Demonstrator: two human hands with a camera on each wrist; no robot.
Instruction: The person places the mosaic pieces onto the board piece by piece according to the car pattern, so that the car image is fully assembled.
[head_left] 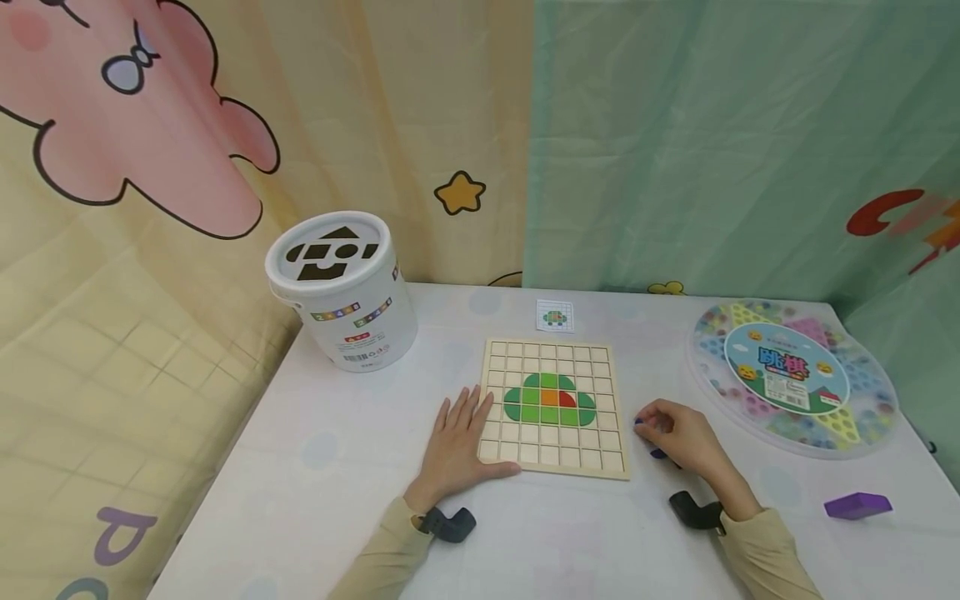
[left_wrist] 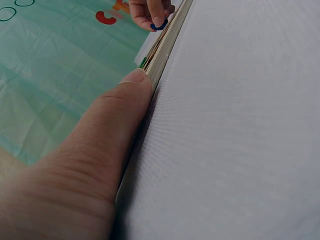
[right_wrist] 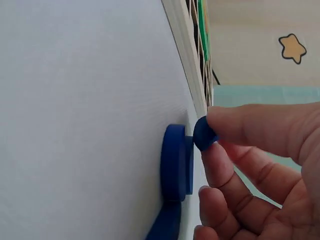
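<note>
A square wooden grid board lies on the table, with green, orange and red pieces forming a rounded shape in its middle cells. My left hand rests spread at the board's left edge, its thumb along the near rim. Right of the board, my right hand pinches a small blue piece between thumb and finger. Below that hand, several more blue pieces sit on the table, partly covered by the hand in the head view. A small picture card showing a similar gridded design lies behind the board.
A white bucket with shaped holes in its lid stands at the back left. On the right lies a round, clear-covered game box. A purple block sits near the right edge. Printed curtains hang behind the table.
</note>
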